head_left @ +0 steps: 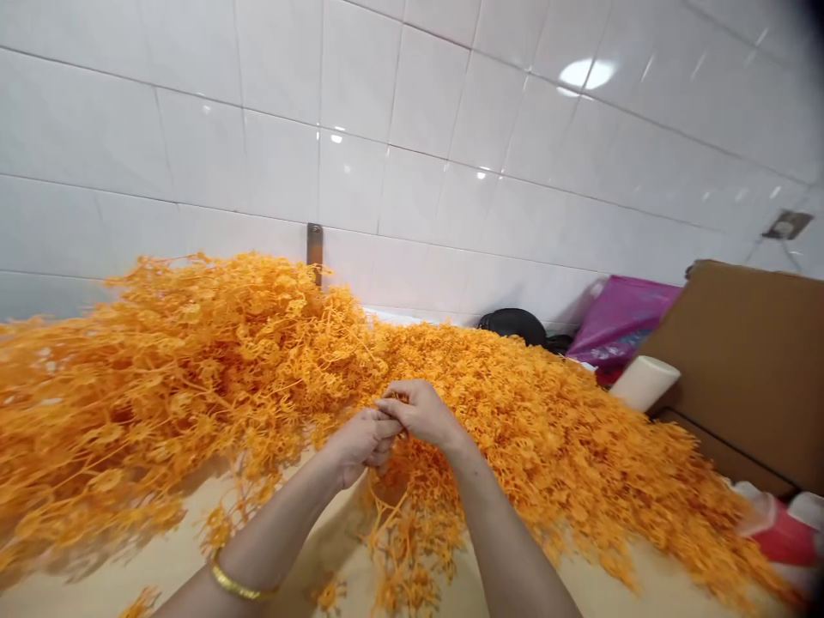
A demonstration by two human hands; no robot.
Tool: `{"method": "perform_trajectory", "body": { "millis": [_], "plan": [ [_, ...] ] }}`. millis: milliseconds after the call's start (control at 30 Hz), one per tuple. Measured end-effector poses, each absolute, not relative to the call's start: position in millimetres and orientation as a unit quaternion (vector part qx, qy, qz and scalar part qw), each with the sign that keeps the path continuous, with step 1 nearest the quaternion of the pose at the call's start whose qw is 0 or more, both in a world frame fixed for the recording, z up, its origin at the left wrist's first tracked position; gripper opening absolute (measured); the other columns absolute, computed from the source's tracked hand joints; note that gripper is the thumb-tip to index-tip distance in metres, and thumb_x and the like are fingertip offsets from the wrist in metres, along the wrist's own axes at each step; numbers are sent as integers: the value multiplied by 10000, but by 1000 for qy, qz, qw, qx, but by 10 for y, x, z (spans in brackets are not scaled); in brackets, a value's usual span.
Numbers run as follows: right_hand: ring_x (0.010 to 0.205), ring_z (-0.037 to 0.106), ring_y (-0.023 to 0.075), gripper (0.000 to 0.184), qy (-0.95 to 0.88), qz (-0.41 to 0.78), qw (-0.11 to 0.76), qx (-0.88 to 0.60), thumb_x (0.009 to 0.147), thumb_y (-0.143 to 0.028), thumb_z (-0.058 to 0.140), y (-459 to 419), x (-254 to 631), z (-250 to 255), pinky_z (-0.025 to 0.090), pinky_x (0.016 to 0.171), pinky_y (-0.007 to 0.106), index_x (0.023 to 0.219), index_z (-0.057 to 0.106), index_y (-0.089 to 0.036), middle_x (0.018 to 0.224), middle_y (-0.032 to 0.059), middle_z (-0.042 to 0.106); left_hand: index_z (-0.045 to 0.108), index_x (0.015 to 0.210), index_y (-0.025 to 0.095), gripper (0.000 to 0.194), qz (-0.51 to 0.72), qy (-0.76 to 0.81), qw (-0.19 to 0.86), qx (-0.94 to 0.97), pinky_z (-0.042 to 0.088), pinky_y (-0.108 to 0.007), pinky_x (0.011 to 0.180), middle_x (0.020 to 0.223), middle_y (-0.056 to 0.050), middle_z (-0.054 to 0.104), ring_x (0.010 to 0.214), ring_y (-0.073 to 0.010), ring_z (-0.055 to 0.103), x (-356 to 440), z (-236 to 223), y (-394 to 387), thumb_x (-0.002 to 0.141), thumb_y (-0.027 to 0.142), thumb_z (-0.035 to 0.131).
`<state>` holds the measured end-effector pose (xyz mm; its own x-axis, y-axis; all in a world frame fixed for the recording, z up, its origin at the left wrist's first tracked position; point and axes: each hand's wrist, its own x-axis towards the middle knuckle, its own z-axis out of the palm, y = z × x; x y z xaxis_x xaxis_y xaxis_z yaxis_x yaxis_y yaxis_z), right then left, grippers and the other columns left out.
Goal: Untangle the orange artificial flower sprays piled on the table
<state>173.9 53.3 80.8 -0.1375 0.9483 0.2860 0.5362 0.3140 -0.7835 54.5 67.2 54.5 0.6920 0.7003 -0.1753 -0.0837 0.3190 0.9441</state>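
Note:
My left hand [368,442] and my right hand [423,416] meet at the middle, fingers pinched together and touching. Between them they hold an orange flower sprig [402,532], whose branching stems and small blossoms hang down below the hands toward me. The exact grip on its stem is partly hidden by the fingers. To the left lies a tall, loose heap of orange sprigs [238,343]. A denser orange heap [541,412] spreads just behind and to the right of my hands. A gold bangle [238,585] circles my left forearm.
Under the heaps is a tan tabletop [177,549], with a small loose orange piece [330,594] near its front. At right stand a brown cardboard box [747,369], a cream roll [645,383] and a purple bag [624,318]. A black object [513,324] rests by the tiled wall [360,77].

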Motion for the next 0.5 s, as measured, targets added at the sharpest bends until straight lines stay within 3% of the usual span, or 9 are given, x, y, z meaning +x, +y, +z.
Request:
{"method": "perform_trajectory", "body": {
  "millis": [100,267,500],
  "plan": [
    [404,378,71,244,-639,229,498,-540,725,-362,484,564,1673,777,273,407,192,563,454,-181,433,-59,393,390,552,168,266,284,246,769,517,229,-195,376,343,114,213,301,-21,163,513,579,697,673,324,568],
    [477,358,63,292,-505,307,655,-471,711,-412,508,584,1521,812,298,463,192,560,434,-174,533,-49,402,486,629,136,191,315,130,826,450,227,-174,387,351,117,168,315,-16,146,462,626,698,715,295,548],
    [464,330,41,285,-380,394,737,-397,647,-367,600,502,1263,935,291,462,180,538,432,-164,531,-63,379,515,621,125,154,314,36,869,380,249,-139,352,378,108,123,315,-11,133,412,692,649,699,252,556]
  ]
}}
